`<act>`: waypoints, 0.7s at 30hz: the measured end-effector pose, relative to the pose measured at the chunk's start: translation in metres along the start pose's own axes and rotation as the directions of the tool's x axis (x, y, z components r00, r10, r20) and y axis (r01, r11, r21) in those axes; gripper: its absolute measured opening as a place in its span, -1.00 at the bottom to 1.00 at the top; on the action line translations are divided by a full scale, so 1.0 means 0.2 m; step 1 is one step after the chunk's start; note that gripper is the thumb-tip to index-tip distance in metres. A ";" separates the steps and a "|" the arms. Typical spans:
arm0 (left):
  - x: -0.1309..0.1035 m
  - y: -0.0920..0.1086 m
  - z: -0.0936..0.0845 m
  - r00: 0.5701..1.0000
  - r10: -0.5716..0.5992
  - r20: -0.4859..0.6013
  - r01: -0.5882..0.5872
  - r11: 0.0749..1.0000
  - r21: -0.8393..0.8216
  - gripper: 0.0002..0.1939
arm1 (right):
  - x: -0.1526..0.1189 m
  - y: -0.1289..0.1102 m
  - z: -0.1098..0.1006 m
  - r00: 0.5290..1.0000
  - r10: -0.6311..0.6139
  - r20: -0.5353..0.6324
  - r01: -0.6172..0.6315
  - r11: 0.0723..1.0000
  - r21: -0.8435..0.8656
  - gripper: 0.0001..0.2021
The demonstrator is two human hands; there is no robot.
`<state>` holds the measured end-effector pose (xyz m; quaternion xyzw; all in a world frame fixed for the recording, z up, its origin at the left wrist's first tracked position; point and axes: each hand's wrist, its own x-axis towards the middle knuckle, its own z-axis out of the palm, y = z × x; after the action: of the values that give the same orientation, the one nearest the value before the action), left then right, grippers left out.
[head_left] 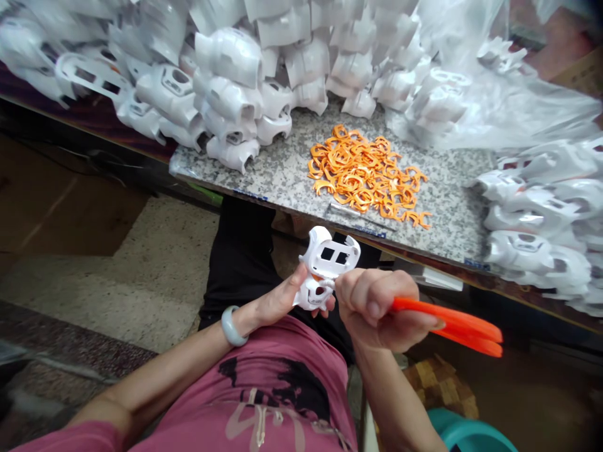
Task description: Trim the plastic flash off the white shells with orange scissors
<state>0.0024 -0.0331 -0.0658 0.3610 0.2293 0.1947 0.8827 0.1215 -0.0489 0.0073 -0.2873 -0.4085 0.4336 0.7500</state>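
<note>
My left hand (pixel 287 294) is closed around a white plastic shell part (pixel 325 267) with two square openings, held over my lap at the bench's front edge. A bit of orange shows at the shell's middle. In a fist, my right hand (pixel 377 304) grips an orange-handled hand tool (pixel 452 323), its two handles close together and jutting to the right. The tool's front end is hidden by my fingers at the shell's right side. Beyond, on the speckled bench top (pixel 282 163), lies a pile of small curved orange clips (pixel 362 169).
White shells are stacked along the back (pixel 230 81) and in another heap at the right (pixel 541 220). Clear plastic bags (pixel 509 107) lie at the back right. A thin metal rod (pixel 353 213) rests near the bench's front edge. A teal tub (pixel 471 433) stands low at the right.
</note>
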 end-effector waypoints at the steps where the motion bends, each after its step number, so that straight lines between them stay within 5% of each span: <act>1: 0.00 0.00 0.00 1.000 0.009 -0.003 -0.009 1.000 0.022 -0.27 | 0.00 0.00 0.00 1.000 -0.004 0.014 0.004 1.000 -0.004 -0.52; 6: 0.00 0.02 0.01 1.000 -0.030 0.005 0.029 0.998 0.056 -0.26 | -0.02 -0.01 -0.01 1.000 -0.004 0.020 0.003 0.999 0.042 -0.54; 13: 0.01 0.02 0.05 0.995 -0.069 0.069 0.081 0.979 -0.188 -0.11 | 0.00 -0.14 -0.07 0.992 -0.033 -0.119 0.041 0.997 0.066 -0.53; 21: 0.01 0.05 0.04 0.995 -0.044 0.086 0.070 0.944 -0.322 -0.13 | -0.03 -0.17 -0.11 0.993 0.019 -0.120 -0.021 1.000 -0.019 -0.53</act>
<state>0.0060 -0.0304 -0.0541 0.2112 0.1699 0.1899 0.9436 0.1530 -0.0721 0.0208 -0.3246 -0.3643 0.4187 0.7659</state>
